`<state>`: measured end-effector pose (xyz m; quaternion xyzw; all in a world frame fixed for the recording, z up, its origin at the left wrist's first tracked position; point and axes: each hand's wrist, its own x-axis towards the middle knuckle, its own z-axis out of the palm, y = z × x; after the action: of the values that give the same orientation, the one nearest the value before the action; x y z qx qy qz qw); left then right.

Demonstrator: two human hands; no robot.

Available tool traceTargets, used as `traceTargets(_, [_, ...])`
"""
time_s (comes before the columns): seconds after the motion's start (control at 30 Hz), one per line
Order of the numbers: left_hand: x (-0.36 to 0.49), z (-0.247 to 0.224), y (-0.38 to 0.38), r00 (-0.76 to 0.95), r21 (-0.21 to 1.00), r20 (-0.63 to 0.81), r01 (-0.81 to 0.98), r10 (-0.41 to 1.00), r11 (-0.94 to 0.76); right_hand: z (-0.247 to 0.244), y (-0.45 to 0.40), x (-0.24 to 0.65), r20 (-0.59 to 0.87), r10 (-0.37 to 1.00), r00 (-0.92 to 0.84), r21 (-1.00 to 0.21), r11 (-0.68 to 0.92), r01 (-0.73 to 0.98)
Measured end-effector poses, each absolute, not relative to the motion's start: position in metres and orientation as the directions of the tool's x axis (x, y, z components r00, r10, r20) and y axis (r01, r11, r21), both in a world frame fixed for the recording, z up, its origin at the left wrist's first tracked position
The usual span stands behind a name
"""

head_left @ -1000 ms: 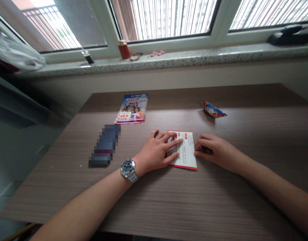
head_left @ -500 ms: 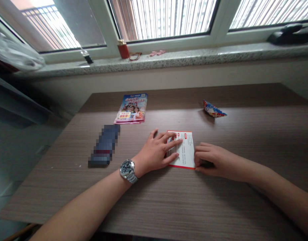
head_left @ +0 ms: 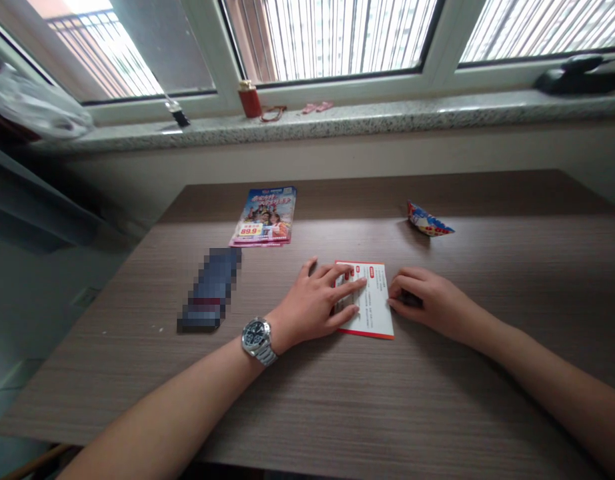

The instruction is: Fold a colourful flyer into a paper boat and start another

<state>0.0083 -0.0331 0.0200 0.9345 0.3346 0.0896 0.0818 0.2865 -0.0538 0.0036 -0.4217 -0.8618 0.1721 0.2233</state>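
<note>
A white printed paper with red edges (head_left: 377, 307) lies on the brown table. My left hand (head_left: 320, 300), with a metal watch (head_left: 257, 339) on its wrist, rests over the paper's left part, fingers spread. At the paper's right edge is my right hand (head_left: 427, 300), its fingers curled with thumb and fingertips close together. Those fingertips touch or nearly touch the edge; whether they pinch anything is too small to tell.
A stack of colourful leaflets (head_left: 265, 217) lies at the back left of the table (head_left: 307, 400), with a pixelated dark object (head_left: 210, 290) nearer. A folded colourful paper (head_left: 428, 221) stands back right. The stone sill (head_left: 377, 120) holds a red container (head_left: 249, 100).
My right hand has moved up along the paper's right edge, away from its lower right corner. My left hand stays in place on the paper.
</note>
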Motion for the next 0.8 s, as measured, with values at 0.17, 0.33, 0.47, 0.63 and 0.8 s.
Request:
traceTargets(0.17, [0.009,0.020,-0.033,0.762,0.210,0.104,0.611,0.639,-0.763,0.001,-0.043,0.283,0.265,0.864,-0.427,-0.474,0.503,0.723])
traceTargets(0.33, [0.009,0.020,-0.033,0.765,0.208,0.109,0.607,0.635,-0.767,0.000,-0.028,0.282,0.286,0.898,-0.334,-0.453,0.434,0.779])
traceTargets(0.47, [0.008,0.020,-0.033,0.767,0.208,0.108,0.604,0.632,-0.769,-0.001,-0.017,0.283,0.279,0.917,-0.286,-0.463,0.389,0.796])
traceTargets(0.63, [0.008,0.019,-0.033,0.761,0.209,0.118,0.609,0.638,-0.765,-0.002,-0.005,0.283,0.278,0.926,-0.256,-0.468,0.364,0.806])
traceTargets(0.8, [0.007,0.019,-0.034,0.747,0.211,0.129,0.622,0.652,-0.754,0.003,0.000,0.284,0.263,0.931,-0.253,-0.528,0.358,0.770])
